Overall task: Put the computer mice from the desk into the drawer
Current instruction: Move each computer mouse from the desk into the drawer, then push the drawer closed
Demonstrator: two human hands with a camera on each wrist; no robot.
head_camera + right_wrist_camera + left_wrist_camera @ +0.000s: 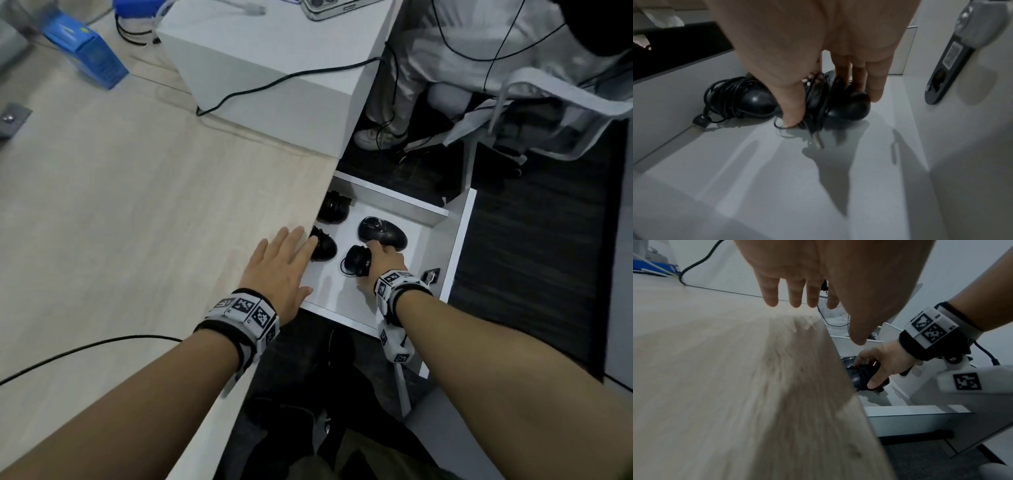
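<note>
Head view: an open white drawer (455,240) is seen beside the wooden desk (137,205), holding four black mice. The nearest, a cord-wrapped mouse (356,262), is grasped by the right hand (383,265); a large mouse (382,233) lies just beyond it. The left hand (279,270) is held flat, fingers straight, over the desk edge. Left wrist view: the left hand (818,272) is seen empty above the desk (715,369). Right wrist view: the cord-wrapped mouse (838,104) is pinched between thumb and fingers on the drawer floor (777,178), a second wrapped mouse (742,99) to its left.

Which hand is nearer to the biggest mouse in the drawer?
Right. The right hand grips a cord-wrapped mouse beside the biggest mouse; the left hand hovers over the desk edge, farther away.
</note>
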